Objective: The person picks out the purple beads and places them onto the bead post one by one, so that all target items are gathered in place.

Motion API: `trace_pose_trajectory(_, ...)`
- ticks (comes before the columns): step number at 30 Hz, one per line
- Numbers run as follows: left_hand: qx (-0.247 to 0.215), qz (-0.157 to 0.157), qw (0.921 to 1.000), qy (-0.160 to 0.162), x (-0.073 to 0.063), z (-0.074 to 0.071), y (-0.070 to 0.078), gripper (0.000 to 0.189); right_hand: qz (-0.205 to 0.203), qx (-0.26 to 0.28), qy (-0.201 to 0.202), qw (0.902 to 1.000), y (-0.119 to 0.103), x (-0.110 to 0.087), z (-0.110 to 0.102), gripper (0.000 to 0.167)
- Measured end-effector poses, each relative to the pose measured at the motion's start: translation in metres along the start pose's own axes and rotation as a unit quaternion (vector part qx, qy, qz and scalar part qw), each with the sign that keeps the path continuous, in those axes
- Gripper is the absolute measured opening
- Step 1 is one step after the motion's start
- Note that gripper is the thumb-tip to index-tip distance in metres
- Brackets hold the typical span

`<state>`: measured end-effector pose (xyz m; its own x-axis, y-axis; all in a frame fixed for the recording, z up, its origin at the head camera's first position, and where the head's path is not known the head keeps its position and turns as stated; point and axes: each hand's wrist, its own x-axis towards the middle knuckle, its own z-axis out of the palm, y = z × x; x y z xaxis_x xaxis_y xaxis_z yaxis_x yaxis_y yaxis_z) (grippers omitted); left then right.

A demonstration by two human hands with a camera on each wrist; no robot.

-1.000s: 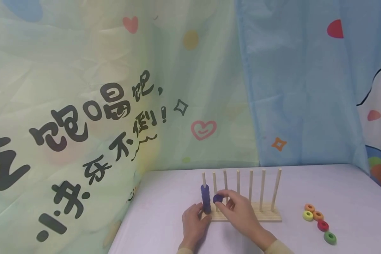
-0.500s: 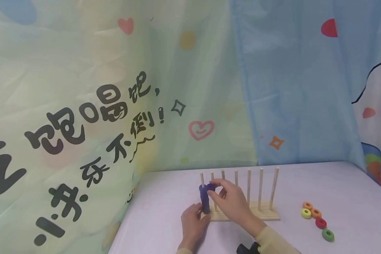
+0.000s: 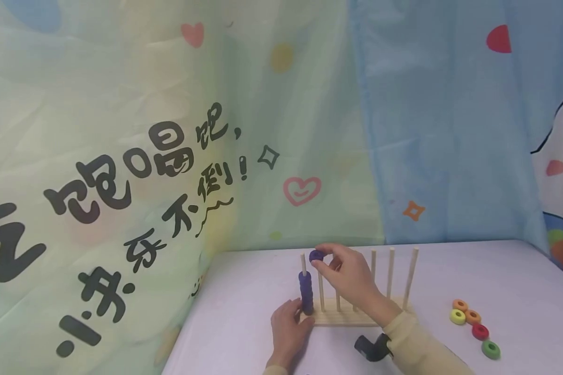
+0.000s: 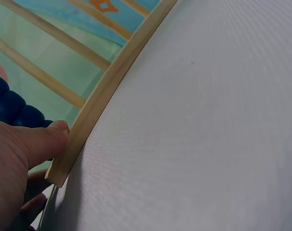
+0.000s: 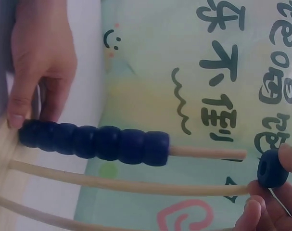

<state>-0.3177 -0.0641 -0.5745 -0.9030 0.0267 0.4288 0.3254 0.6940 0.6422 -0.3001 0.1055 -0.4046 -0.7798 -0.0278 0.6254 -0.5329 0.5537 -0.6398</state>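
Note:
My left hand (image 3: 288, 328) holds the left end of a wooden peg rack (image 3: 340, 320), its thumb on the base and its fingers behind (image 4: 32, 211). On the leftmost peg several purple-blue beads (image 3: 306, 293) are stacked, with bare peg above them. My right hand (image 3: 349, 276) pinches one more purple-blue bead (image 3: 316, 255) between thumb and fingers, near the top of the second peg. From the right wrist, that bead (image 5: 272, 168) appears beside the peg tips, its hole facing the rack; whether it touches a peg I cannot tell.
To the right of the rack lie loose rings: orange (image 3: 460, 305), yellow (image 3: 457, 316), red (image 3: 480, 331) and green (image 3: 490, 349). A black curved object (image 3: 371, 348) shows by the right sleeve. Printed curtains (image 3: 309, 130) hang behind the white table (image 3: 244, 291).
My right hand has lifted the bead from beside the stack to near the second peg's top. The left hand has stayed at the rack's end.

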Motion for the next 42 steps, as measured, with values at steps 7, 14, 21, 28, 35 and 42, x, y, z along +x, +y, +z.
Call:
trace_pose_trajectory(7, 0.001, 0.024, 0.9996, 0.016, 0.001, 0.001, -0.001, 0.038, 0.011, 0.026, -0.022, 0.9994, -0.009, 0.007, 0.001, 0.029)
trace_pose_trajectory(14, -0.005, -0.001, 1.0, -0.001, 0.002, 0.0, 0.0, 0.037, 0.017, 0.012, -0.006, 0.9998, -0.007, 0.01, 0.013, 0.032)
trace_pose_trajectory(21, -0.003, -0.002, 1.0, -0.001, 0.002, 0.002, -0.002, 0.036, 0.02, -0.007, -0.001, 0.9998, -0.003, 0.015, 0.02, 0.033)
trace_pose_trajectory(28, 0.0, -0.003, 1.0, -0.003, 0.002, 0.003, -0.003, 0.036, 0.015, -0.015, -0.011, 0.9997, -0.004, 0.017, 0.022, 0.033)
trace_pose_trajectory(35, -0.003, -0.019, 0.9997, -0.013, 0.003, 0.002, -0.001, 0.035, 0.014, -0.018, -0.018, 0.9996, -0.005, 0.017, 0.023, 0.032)
trace_pose_trajectory(42, -0.007, -0.018, 0.9997, -0.017, 0.004, 0.002, 0.0, 0.035, 0.027, -0.022, -0.035, 0.9988, -0.005, 0.016, 0.024, 0.031)
